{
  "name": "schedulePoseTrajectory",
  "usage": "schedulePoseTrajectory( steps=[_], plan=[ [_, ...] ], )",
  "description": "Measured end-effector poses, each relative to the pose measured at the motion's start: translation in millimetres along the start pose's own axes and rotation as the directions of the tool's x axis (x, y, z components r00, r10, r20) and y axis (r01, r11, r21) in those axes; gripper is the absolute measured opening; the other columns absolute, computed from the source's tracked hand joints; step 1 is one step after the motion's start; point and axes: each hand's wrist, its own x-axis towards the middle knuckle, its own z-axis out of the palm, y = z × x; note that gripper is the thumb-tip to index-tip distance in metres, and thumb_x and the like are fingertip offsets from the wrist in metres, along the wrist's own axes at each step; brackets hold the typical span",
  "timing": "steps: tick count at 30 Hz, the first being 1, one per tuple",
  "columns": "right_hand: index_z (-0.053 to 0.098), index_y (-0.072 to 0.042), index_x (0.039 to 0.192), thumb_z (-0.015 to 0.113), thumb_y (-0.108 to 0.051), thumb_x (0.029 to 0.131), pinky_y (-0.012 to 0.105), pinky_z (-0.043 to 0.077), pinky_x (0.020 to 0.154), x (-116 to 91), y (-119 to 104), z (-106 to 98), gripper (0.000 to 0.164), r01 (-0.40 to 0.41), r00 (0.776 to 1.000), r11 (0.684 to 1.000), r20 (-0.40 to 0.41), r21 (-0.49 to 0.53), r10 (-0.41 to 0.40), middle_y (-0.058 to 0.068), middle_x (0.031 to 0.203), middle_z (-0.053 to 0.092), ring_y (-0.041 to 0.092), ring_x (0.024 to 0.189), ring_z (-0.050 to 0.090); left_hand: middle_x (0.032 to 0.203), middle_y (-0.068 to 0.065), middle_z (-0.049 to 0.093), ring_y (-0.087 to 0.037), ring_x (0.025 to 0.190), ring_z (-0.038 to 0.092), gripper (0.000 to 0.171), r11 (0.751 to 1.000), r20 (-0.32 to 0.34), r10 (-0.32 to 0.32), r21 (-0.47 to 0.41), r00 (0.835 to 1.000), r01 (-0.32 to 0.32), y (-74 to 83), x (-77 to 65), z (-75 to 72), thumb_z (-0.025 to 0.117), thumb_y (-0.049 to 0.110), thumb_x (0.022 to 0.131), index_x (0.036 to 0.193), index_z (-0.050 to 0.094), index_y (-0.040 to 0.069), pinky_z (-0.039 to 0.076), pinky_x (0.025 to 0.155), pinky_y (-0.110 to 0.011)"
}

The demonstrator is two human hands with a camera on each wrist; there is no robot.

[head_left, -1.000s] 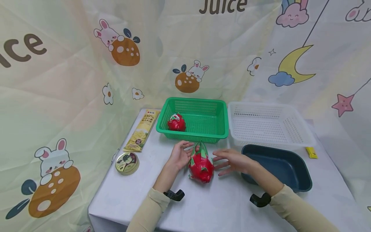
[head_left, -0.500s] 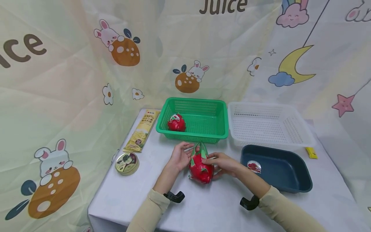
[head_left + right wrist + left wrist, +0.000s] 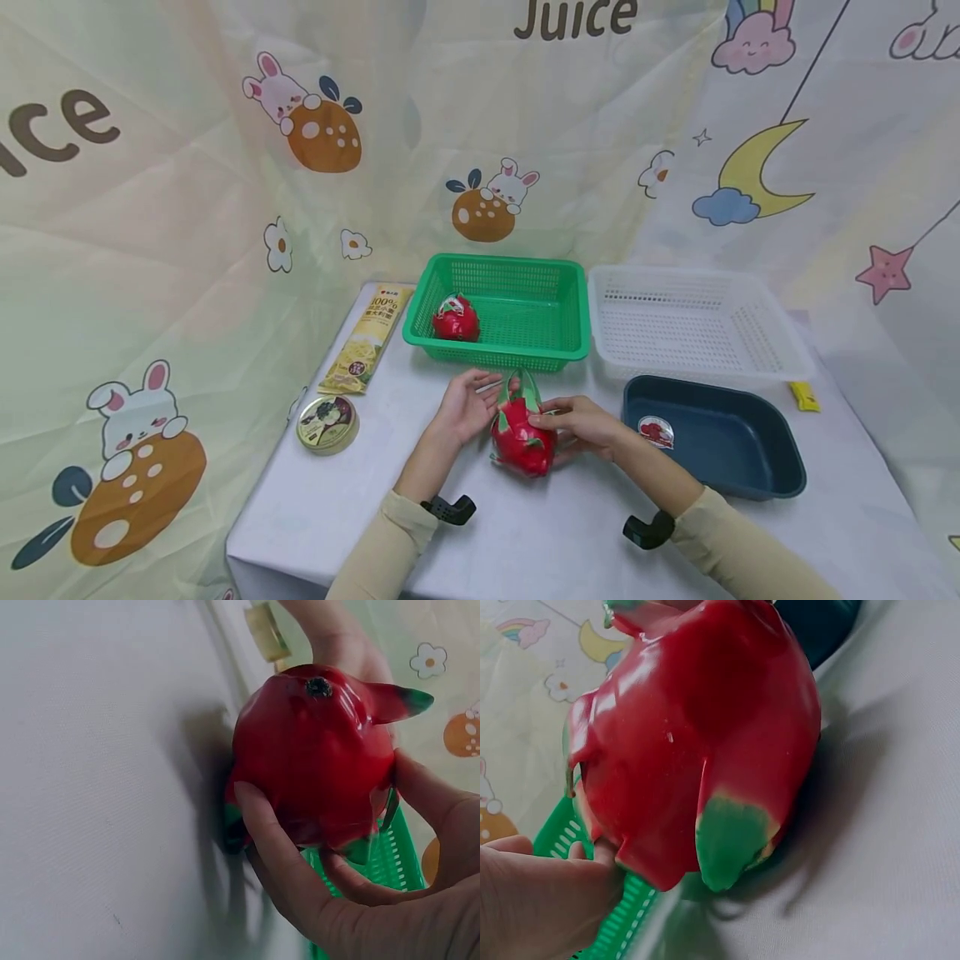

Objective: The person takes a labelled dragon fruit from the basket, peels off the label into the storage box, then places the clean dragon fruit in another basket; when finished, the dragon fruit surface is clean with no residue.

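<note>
A red dragon fruit (image 3: 522,446) with green leaf tips lies on the white tablecloth, leaves pointing away. My right hand (image 3: 585,427) grips its right side, thumb on top and fingers lower down; the right wrist view shows thumb and fingers (image 3: 281,859) round its base end. On the other side, my left hand (image 3: 467,410) rests with relaxed fingers by the leafy end, fingertips partly behind the leaves. In the left wrist view the left hand (image 3: 551,896) touches the fruit's edge. A second dragon fruit (image 3: 455,318) sits inside the green basket (image 3: 495,348).
Right of the green basket stands a white basket (image 3: 705,367), with a dark blue tray (image 3: 750,454) bearing a round sticker in front. A yellow pasta packet (image 3: 367,337) and a round tin (image 3: 327,425) lie on the left. A small yellow packet (image 3: 805,396) lies far right.
My right hand has come in from the right and taken hold of the dragon fruit, which has shifted slightly right. The left hand stays nearly where it was.
</note>
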Motion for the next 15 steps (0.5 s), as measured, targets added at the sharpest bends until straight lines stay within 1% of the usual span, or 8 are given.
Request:
schedulePoseTrajectory(
  steps=[3, 8, 11, 15],
  plan=[
    [0.05, 0.007, 0.144, 0.078, -0.034, 0.093, 0.052, 0.063, 0.081, 0.9, 3.4, -4.0, 0.071, -0.01, 1.0, 1.0, -0.013, 0.025, 0.01, 0.018, 0.123, 0.067, 0.03, 0.093, 0.073, 0.156, -0.031, 0.036, -0.04, 0.15, 0.035, 0.059, 1.0, 0.019, -0.008, -0.018, 1.0, 0.008, -0.1, 0.5, 0.1, 0.043, 0.018, 0.105, 0.153, 0.026, -0.011, 0.035, 0.122, -0.04],
    [0.051, 0.001, 0.144, 0.081, -0.042, 0.088, 0.053, 0.063, 0.083, 2.4, 8.4, -11.8, 0.076, -0.04, 0.999, 0.998, -0.03, 0.047, 0.042, 0.018, 0.127, 0.065, 0.035, 0.1, 0.073, 0.159, -0.029, 0.037, -0.039, 0.152, 0.033, 0.058, 0.999, 0.054, -0.029, -0.013, 0.998, 0.03, 1.2, 0.5, 1.2, 0.04, 0.019, 0.106, 0.155, 0.028, -0.009, 0.043, 0.116, -0.035],
    [0.05, 0.001, 0.145, 0.081, -0.044, 0.088, 0.053, 0.062, 0.084, 0.6, 8.6, -14.5, 0.079, -0.038, 0.999, 0.998, -0.026, 0.042, 0.039, 0.019, 0.129, 0.063, 0.037, 0.104, 0.07, 0.158, -0.027, 0.04, -0.038, 0.15, 0.038, 0.058, 0.999, 0.061, -0.033, -0.014, 0.998, 0.034, 1.9, 0.1, 3.5, 0.041, 0.021, 0.106, 0.154, 0.031, -0.009, 0.047, 0.112, -0.034],
    [0.045, 0.002, 0.146, 0.078, -0.047, 0.089, 0.051, 0.063, 0.084, -7.1, 5.5, -16.6, 0.082, -0.012, 1.0, 1.0, -0.006, 0.026, 0.012, 0.019, 0.13, 0.062, 0.036, 0.106, 0.068, 0.156, -0.027, 0.042, -0.036, 0.145, 0.045, 0.058, 0.999, 0.053, -0.028, -0.019, 0.998, 0.029, 2.6, 0.9, 6.3, 0.041, 0.022, 0.107, 0.154, 0.029, -0.009, 0.05, 0.109, -0.034]
  ],
)
